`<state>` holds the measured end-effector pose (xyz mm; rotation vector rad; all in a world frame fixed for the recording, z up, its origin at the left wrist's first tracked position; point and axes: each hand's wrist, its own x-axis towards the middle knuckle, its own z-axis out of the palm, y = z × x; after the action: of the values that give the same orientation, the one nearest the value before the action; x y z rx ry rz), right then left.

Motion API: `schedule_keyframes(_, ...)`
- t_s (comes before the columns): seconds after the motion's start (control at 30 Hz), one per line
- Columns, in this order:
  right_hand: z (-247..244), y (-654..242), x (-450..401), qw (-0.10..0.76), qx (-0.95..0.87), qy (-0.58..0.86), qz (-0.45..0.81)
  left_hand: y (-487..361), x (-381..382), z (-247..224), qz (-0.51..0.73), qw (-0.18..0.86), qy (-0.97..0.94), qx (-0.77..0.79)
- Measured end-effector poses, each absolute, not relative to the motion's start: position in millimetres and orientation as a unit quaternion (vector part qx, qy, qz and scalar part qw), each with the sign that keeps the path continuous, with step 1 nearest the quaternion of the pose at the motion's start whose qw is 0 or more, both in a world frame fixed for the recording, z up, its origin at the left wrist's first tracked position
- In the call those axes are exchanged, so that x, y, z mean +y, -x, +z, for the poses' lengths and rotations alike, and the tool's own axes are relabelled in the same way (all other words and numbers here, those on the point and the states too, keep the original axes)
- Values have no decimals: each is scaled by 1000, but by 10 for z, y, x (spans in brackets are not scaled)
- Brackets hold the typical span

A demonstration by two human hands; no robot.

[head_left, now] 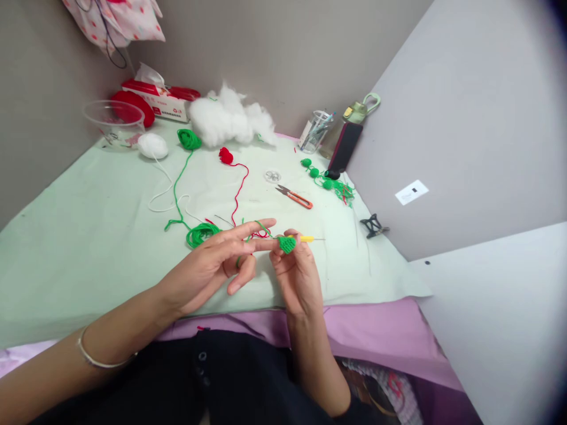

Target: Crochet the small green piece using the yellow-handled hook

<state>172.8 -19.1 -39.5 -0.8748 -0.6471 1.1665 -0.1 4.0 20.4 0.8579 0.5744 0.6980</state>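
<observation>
Green yarn [266, 226] runs over the raised forefinger of my left hand [217, 260] and loops round a lower finger. That hand's fingers are partly stretched, one reaching to a small green crocheted piece [287, 244]. My right hand [297, 271] pinches this piece together with a crochet hook with a yellow handle [306, 239]. The hook's thin shaft points left along the left fingers; its tip is hard to make out. Just behind my left hand lies a coil of green yarn [200, 235], with loose red yarn [261, 233] beside it.
Orange thread snips [295, 197] and a small round clear case [272, 176] lie beyond my hands. Farther back are white stuffing [230, 118], a white yarn ball [153, 145], a clear tub [114, 124] and a tissue box [159, 100]. Green crocheted balls [314, 173] and a phone [346, 147] are at right.
</observation>
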Motion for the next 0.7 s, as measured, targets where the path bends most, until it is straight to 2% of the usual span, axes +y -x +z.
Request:
schedule_keyframes(0.2, -364, -1709, -202, 706, -318, 409, 483, 4, 20, 169, 329, 779, -449, 289)
schedule_keyframes(0.4, -330, -1630, -370, 704, -439, 416, 373, -73, 9, 133, 386, 743, -447, 317)
schedule_keyframes(0.6, -276, -1576, -444, 694, -530, 425, 238, -108, -13, 83, 399, 739, -427, 335)
schedule_keyframes(0.7, -348, -1569, -456, 656, -601, 440, 120, -128, -52, 63, 417, 740, -407, 336)
